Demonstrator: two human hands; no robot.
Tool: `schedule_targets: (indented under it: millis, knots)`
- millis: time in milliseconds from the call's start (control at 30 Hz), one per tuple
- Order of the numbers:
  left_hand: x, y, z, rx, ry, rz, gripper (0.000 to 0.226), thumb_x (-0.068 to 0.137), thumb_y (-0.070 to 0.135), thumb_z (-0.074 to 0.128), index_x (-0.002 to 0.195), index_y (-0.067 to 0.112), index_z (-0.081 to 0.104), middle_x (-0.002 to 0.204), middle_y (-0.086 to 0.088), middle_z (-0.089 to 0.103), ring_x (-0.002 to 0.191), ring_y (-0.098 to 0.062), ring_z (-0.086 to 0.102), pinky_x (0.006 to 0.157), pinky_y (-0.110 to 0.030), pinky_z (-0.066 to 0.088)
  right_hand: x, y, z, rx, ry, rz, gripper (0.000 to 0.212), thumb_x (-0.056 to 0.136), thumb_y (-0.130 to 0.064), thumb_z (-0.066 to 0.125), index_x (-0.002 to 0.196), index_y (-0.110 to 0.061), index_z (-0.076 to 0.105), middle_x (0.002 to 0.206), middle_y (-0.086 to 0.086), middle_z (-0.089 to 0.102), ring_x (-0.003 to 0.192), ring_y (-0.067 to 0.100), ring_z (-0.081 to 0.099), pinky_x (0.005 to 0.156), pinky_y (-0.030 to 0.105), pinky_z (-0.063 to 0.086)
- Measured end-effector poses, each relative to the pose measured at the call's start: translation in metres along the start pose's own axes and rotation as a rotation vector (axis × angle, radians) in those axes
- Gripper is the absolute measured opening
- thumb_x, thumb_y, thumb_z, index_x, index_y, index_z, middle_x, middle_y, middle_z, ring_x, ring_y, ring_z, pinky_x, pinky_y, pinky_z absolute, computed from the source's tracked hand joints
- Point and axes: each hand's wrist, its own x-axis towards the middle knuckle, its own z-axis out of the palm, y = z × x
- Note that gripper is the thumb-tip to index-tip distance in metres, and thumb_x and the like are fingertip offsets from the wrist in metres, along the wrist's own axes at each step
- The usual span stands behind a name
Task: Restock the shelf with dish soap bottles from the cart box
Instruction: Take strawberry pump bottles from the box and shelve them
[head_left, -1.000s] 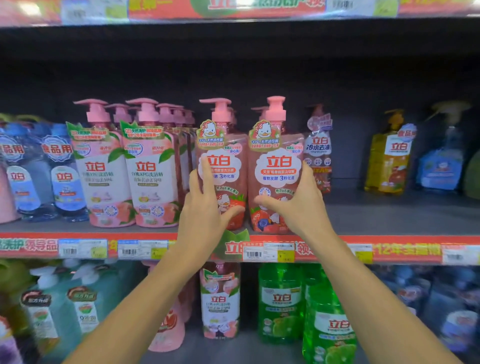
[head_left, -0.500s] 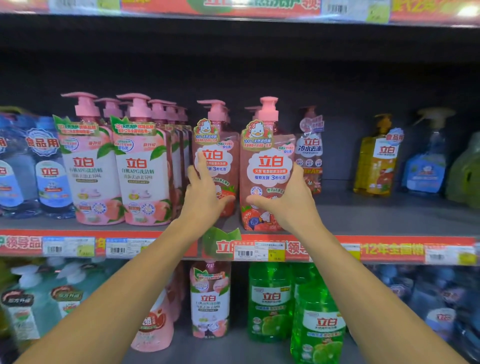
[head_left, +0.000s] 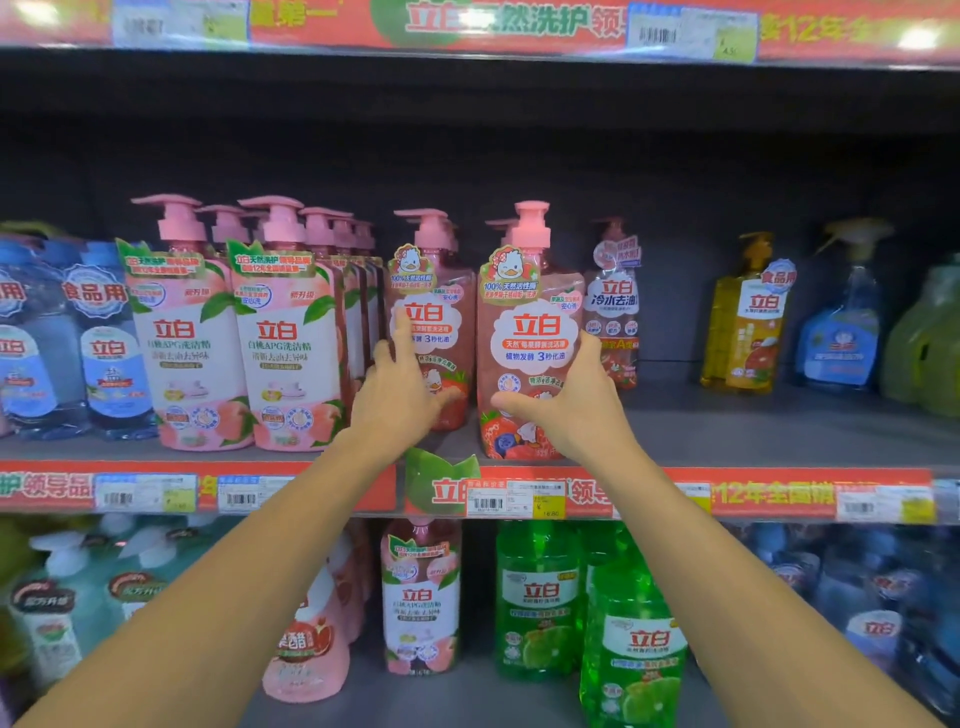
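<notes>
Standing upright at centre frame on the grey middle shelf (head_left: 753, 431): two pink strawberry dish soap bottles with pump tops and duck tags.

- Right-hand bottle (head_left: 530, 332): near the shelf's front edge; right hand (head_left: 576, 405) grips its lower body, thumb across the front, fingers curled round the right side.
- Left-hand bottle (head_left: 431, 312): set slightly further back; left hand (head_left: 400, 400) rests on its front, fingers straight and spread, index finger pointing up over the label, thumb across the lower front.
- Peach-label pump bottles (head_left: 244, 353): rows at centre left, just beside the left hand.
- Blue bottles (head_left: 78, 343): far left.
- Small pump bottle (head_left: 615, 312): behind and right of the gripped bottle.
- Yellow bottle (head_left: 743, 322) and blue spray bottle (head_left: 841, 322): right of frame, well apart from the hands.
- Red price strip (head_left: 779, 493): along the shelf edge.
- Green bottles (head_left: 540, 597): lower shelf, centre right.
</notes>
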Motion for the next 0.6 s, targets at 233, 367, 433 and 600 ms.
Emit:
schedule_targets:
  millis: [233,367,433,600]
  knots:
    - [-0.063,-0.02,-0.01,0.112,-0.052,0.12,0.092,0.084,0.082,0.015,0.155,0.024,0.02,0.16,-0.004,0.028,0.144,-0.022,0.031,0.114,-0.043,0.033,0.006,-0.002,-0.003,-0.09,-0.033,-0.005,0.084,0.067,-0.037,0.091,0.125,-0.022,0.032,0.13,0.002,0.054,0.115,0.019,0.058,0.093,0.038,0.054]
    - [-0.065,-0.022,-0.004,0.313,0.033,0.195,0.091,0.083,0.074,0.005,0.149,0.019,0.036,0.148,-0.004,0.047,0.132,-0.021,0.049,0.099,-0.036,0.046,0.013,-0.005,0.0,-0.139,0.007,0.001,0.088,0.065,-0.038,0.092,0.128,-0.015,0.036,0.13,0.004,0.045,0.11,0.015,0.049,0.091,0.035,0.051]
    - [-0.062,-0.022,0.0,0.332,0.068,0.201,0.087,0.086,0.071,0.009,0.145,0.017,0.043,0.14,-0.005,0.055,0.124,-0.022,0.056,0.09,-0.037,0.05,0.018,-0.006,0.003,-0.135,0.017,0.018,0.088,0.065,-0.038,0.093,0.129,-0.014,0.036,0.131,0.006,0.042,0.108,0.015,0.047,0.09,0.033,0.047]
    - [-0.062,-0.032,0.009,0.329,0.085,0.228,0.079,0.091,0.066,0.015,0.139,0.014,0.052,0.145,-0.008,0.051,0.136,-0.023,0.045,0.097,-0.04,0.048,0.025,0.0,0.015,-0.147,0.058,0.046,0.088,0.064,-0.039,0.092,0.129,-0.01,0.04,0.133,0.008,0.045,0.121,0.024,0.051,0.1,0.044,0.047]
